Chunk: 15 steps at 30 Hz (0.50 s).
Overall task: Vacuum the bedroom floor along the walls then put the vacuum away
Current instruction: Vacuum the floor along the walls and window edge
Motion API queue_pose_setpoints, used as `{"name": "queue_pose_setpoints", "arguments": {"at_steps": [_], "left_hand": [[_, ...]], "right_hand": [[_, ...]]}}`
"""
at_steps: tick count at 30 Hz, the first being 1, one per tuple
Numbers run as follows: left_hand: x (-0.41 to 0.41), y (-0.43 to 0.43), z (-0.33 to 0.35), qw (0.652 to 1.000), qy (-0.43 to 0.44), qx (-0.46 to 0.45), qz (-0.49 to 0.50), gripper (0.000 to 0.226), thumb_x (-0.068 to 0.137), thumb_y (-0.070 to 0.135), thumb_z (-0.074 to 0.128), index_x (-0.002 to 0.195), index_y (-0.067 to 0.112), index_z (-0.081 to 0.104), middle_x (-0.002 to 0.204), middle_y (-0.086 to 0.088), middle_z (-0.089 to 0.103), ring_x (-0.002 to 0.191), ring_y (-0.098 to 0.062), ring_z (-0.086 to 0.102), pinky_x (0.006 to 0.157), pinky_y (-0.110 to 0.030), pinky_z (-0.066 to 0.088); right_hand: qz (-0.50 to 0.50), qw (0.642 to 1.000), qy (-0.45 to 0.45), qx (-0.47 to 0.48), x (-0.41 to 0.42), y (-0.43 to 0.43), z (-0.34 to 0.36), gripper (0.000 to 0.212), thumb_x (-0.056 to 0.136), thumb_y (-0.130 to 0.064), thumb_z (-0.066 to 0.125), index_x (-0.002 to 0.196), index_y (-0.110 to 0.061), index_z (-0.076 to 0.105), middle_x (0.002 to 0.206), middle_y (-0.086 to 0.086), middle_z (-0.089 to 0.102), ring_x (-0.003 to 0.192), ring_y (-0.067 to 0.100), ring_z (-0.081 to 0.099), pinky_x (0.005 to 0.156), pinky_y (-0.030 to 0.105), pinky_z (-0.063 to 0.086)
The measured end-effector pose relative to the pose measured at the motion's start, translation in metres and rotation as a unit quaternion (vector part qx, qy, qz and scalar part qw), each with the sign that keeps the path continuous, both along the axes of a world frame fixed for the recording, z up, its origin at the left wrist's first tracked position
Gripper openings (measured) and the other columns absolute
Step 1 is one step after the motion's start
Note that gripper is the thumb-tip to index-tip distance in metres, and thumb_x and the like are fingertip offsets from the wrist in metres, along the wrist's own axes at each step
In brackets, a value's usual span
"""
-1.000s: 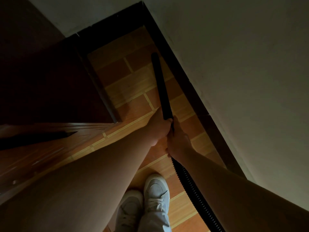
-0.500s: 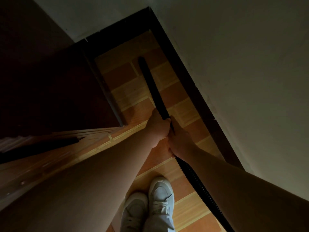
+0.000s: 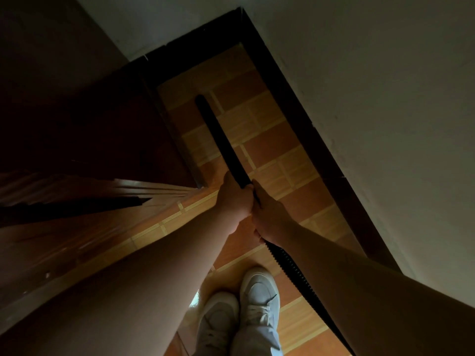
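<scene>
A black vacuum wand (image 3: 218, 134) slants down to the orange tiled floor (image 3: 272, 147), its tip near the far left of a narrow strip of floor beside dark wooden furniture. My left hand (image 3: 235, 199) grips the wand's upper end. Just behind it, my right hand (image 3: 270, 219) holds the wand where the ribbed black hose (image 3: 290, 268) begins. The hose runs back under my right forearm toward the lower right. The vacuum's body is out of view.
A dark skirting board (image 3: 308, 129) lines the pale wall (image 3: 385, 98) on the right and turns the corner at the far end. Dark wooden furniture (image 3: 102, 140) stands on the left. My two white shoes (image 3: 246, 307) stand on the tiles below the hands.
The wand's tip has swung left across the tiles, away from the right skirting toward the furniture. Both hands keep their grip.
</scene>
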<state>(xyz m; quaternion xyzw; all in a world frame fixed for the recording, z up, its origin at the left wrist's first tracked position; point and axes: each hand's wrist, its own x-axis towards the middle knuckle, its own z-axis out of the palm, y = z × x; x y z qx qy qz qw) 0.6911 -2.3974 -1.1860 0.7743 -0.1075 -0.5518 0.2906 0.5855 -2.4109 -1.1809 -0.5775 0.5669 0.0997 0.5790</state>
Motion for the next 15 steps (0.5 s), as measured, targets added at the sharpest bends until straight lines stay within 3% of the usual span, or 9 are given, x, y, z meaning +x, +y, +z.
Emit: {"name": "queue_pose_setpoints", "arguments": {"at_steps": [2,5,8,11,15], "left_hand": [[0.006,0.002,-0.001,1.0,-0.011,-0.001,0.009,0.053,0.104,0.012,0.054,0.153,0.021,0.037,0.135,-0.007,0.061,0.12,-0.026,0.063,0.096,-0.037,0.056],[0.013,0.003,-0.007,0.999,-0.03,0.001,0.032,0.05,0.104,0.013,0.055,0.151,0.02,0.04,0.133,-0.008,0.061,0.12,-0.026,0.063,0.095,-0.038,0.058],[0.018,0.002,-0.012,0.999,-0.034,0.007,0.037,0.044,0.101,0.013,0.055,0.144,0.016,0.047,0.13,-0.014,0.063,0.116,-0.03,0.064,0.083,-0.034,0.056],[0.016,0.0,-0.013,0.999,-0.037,0.008,0.033,0.044,0.1,0.01,0.054,0.142,0.013,0.047,0.13,-0.017,0.062,0.117,-0.033,0.063,0.088,-0.038,0.055],[0.013,0.0,-0.014,0.999,-0.042,-0.009,0.031,0.045,0.101,0.008,0.053,0.144,0.015,0.046,0.13,-0.015,0.061,0.118,-0.031,0.063,0.074,-0.026,0.052]], "right_hand": [[-0.002,1.0,-0.001,0.026,0.008,0.001,-0.003,0.052,0.111,-0.041,0.031,0.159,-0.048,0.012,0.079,0.009,0.065,0.054,0.019,0.059,0.06,0.041,0.059],[0.011,1.0,0.001,0.021,0.018,-0.002,-0.003,0.053,0.111,-0.04,0.03,0.16,-0.047,0.011,0.087,0.011,0.066,0.058,0.019,0.063,0.061,0.041,0.061],[0.035,0.999,-0.011,0.009,0.023,-0.003,-0.003,0.048,0.11,-0.037,0.033,0.157,-0.042,0.021,0.088,0.01,0.066,0.062,0.022,0.064,0.062,0.043,0.06],[0.046,0.999,-0.004,0.0,0.023,-0.004,-0.002,0.044,0.109,-0.035,0.036,0.152,-0.041,0.029,0.083,0.007,0.065,0.059,0.021,0.064,0.056,0.04,0.058],[0.057,0.998,-0.006,-0.023,0.021,-0.004,-0.003,0.043,0.108,-0.029,0.037,0.15,-0.038,0.031,0.082,0.007,0.065,0.059,0.023,0.065,0.057,0.046,0.059]]}}
